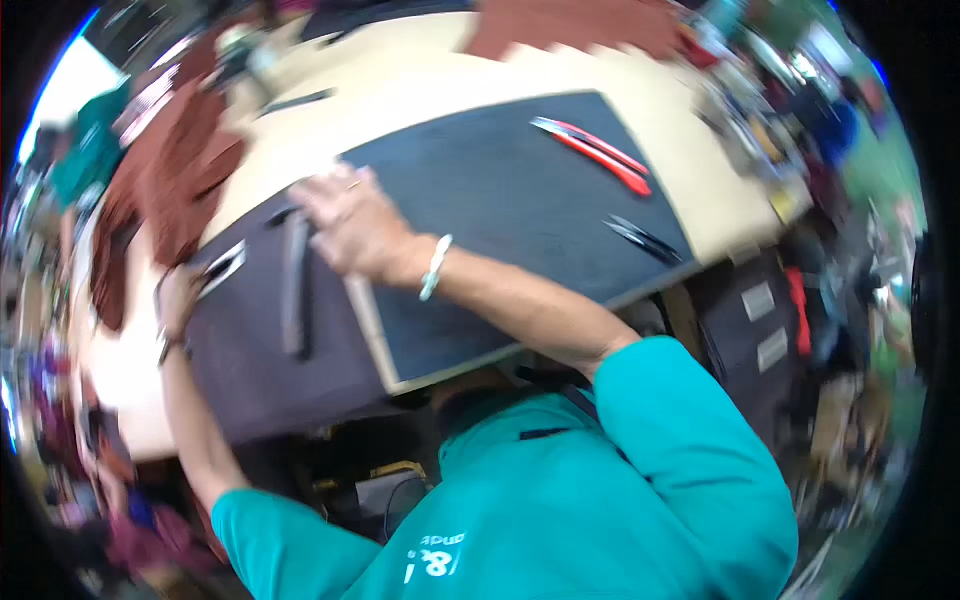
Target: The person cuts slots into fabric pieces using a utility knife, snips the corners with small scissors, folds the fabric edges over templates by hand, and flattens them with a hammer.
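Observation:
My right hand (355,222) is over the seam between a dark purple sheet (250,350) and a blue-grey cutting mat (480,210). Its fingers look stretched out, though blurred, beside the upper end of a long grey tool (295,290) lying on the sheet. At the sheet's left edge is my left hand (178,298), its fingertips close to a small white-edged dark object (222,270). Whether they grip it is unclear. Red-handled cutters (598,158) and small black snips (643,240) lie on the mat.
Brown leather pieces (175,170) are heaped at the left of the pale table (400,85), with more leather (570,25) at the far edge. A thin dark tool (297,102) lies behind the mat. Assorted items (750,130) crowd the right end.

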Demonstrator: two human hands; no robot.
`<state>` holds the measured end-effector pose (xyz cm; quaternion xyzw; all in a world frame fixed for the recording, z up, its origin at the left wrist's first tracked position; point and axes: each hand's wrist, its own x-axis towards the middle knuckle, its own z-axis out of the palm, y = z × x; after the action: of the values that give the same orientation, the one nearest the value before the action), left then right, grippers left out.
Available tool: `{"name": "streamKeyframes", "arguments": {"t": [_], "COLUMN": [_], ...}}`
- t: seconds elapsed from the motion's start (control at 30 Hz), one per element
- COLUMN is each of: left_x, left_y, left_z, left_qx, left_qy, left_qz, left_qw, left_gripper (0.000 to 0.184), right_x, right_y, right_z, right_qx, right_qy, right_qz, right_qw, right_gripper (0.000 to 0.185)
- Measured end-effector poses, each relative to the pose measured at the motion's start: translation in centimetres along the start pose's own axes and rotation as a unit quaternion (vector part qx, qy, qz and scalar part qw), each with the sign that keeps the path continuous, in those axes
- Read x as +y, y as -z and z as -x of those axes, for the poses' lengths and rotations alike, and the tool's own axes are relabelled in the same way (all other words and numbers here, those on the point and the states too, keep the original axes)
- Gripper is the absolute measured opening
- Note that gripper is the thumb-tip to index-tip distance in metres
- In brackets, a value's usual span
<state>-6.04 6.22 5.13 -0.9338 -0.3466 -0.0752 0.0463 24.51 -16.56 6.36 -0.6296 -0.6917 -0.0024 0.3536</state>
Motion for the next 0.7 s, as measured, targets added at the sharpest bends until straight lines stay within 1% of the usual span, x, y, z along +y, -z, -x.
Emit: {"name": "streamKeyframes", "arguments": {"t": [0.03, 0.07, 0.1, 0.13, 0.17, 0.2, 0.23, 0.27, 0.3, 0.33, 0.37, 0.43, 0.5, 0.53, 0.6, 0.63, 0.7], "left_x": [-0.2, -1.7, -1.6, -3.5, -4.6, -3.1, 0.1, -6.1, -3.4, -3.3, 0.4, 7.8, 15.2, 20.0, 26.3, 29.7, 33.6], "left_y": [0.0, -1.0, -0.7, -2.7, -3.3, -2.3, -0.6, -5.0, -4.5, -5.7, -5.0, -3.5, -2.3, -1.3, -0.8, -0.2, -0.6], "left_z": [-0.3, 0.1, -0.5, 0.0, -0.1, -0.2, -0.6, 0.3, 0.5, 0.7, 0.4, -0.1, 0.1, 0.3, 0.9, 1.4, 2.1], "left_qx": [-0.045, -0.003, -0.093, -0.042, -0.055, -0.084, -0.137, -0.052, -0.043, 0.033, 0.073, 0.082, 0.112, 0.089, 0.074, 0.062, 0.039], "left_qy": [0.029, -0.002, 0.050, 0.027, 0.059, 0.114, 0.196, 0.087, 0.138, 0.123, 0.151, 0.163, 0.093, 0.127, 0.092, 0.077, 0.072], "left_qz": [0.017, 0.024, 0.011, 0.070, 0.053, 0.068, 0.066, -0.028, -0.104, -0.085, -0.042, -0.020, 0.043, 0.055, 0.073, 0.073, 0.109], "left_qw": [0.998, 1.000, 0.994, 0.996, 0.995, 0.988, 0.969, 0.994, 0.984, 0.988, 0.985, 0.983, 0.988, 0.986, 0.990, 0.992, 0.991], "left_gripper": [0.021, 0.023, 0.027, 0.031, 0.032, 0.032, 0.034, 0.039, 0.047, 0.050, 0.051, 0.052, 0.055, 0.057, 0.058, 0.057, 0.057], "right_x": [0.2, 0.3, 1.1, 2.3, 3.7, 5.3, 7.0, 8.9, 10.6, 12.7, 14.7, 18.9, 21.8, 22.0, 22.6, 23.2, 22.7], "right_y": [1.5, 4.1, 6.6, 9.6, 12.7, 15.6, 18.1, 19.8, 21.8, 23.1, 24.1, 24.6, 24.8, 25.3, 26.4, 26.7, 27.4], "right_z": [1.9, 3.9, 6.1, 8.5, 11.2, 14.1, 17.2, 21.0, 24.5, 28.5, 32.6, 41.4, 48.6, 50.6, 53.8, 55.2, 54.4], "right_qx": [0.037, 0.066, 0.143, 0.213, 0.279, 0.333, 0.384, 0.434, 0.464, 0.477, 0.451, 0.407, 0.373, 0.364, 0.337, 0.332, 0.295], "right_qy": [0.006, -0.010, -0.002, -0.004, 0.001, -0.032, -0.061, -0.158, -0.205, -0.301, -0.364, -0.460, -0.576, -0.597, -0.626, -0.646, -0.682], "right_qz": [-0.016, -0.038, -0.017, 0.021, 0.058, 0.087, 0.114, 0.103, 0.186, 0.219, 0.283, 0.320, 0.343, 0.371, 0.429, 0.440, 0.451], "right_qw": [0.999, 0.997, 0.990, 0.977, 0.959, 0.938, 0.914, 0.881, 0.842, 0.796, 0.764, 0.721, 0.641, 0.611, 0.557, 0.528, 0.494], "right_gripper": [0.048, 0.044, 0.042, 0.040, 0.038, 0.036, 0.033, 0.028, 0.025, 0.023, 0.025, 0.026, 0.028, 0.029, 0.031, 0.037, 0.045]}}
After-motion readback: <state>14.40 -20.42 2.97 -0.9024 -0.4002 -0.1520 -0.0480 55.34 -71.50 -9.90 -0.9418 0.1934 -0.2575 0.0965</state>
